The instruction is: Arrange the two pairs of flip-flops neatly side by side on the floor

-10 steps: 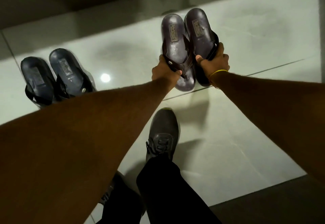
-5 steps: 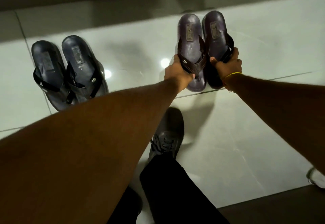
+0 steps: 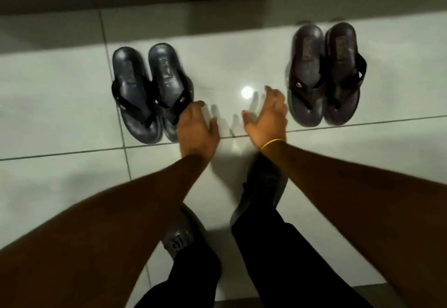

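L hand (image 3: 197, 127): spread, empty, over the floor (image 3: 242, 70) just beside the left pair (image 3: 151, 92); fingertips near that pair's right strap, contact unclear (blur).
R hand (image 3: 267, 114): spread, empty, fingers loosely curled, just left of the right pair (image 3: 325, 73), not touching. Yellow band (image 3: 272, 143) on wrist.
Left pair: dark blue-grey, 2 flip-flops touching side by side, toes toward the person, tilted a bit vs the grout line (image 3: 362, 124).
Right pair: brownish-purple, touching side by side, toe ends close to the grout line, looks squarer.
Gap: pairs well apart, bare tile + light glare between.
Step (judged): w/ both hands free, prob. moving to the left pair.
How to do well: take both soles together, one hand each, slide toward the right pair, don't lift; square toes to the same grout line; keep the 2 touching so they don't splay; match the other pair's angle.
Risk: glossy tile, soles may skid past.
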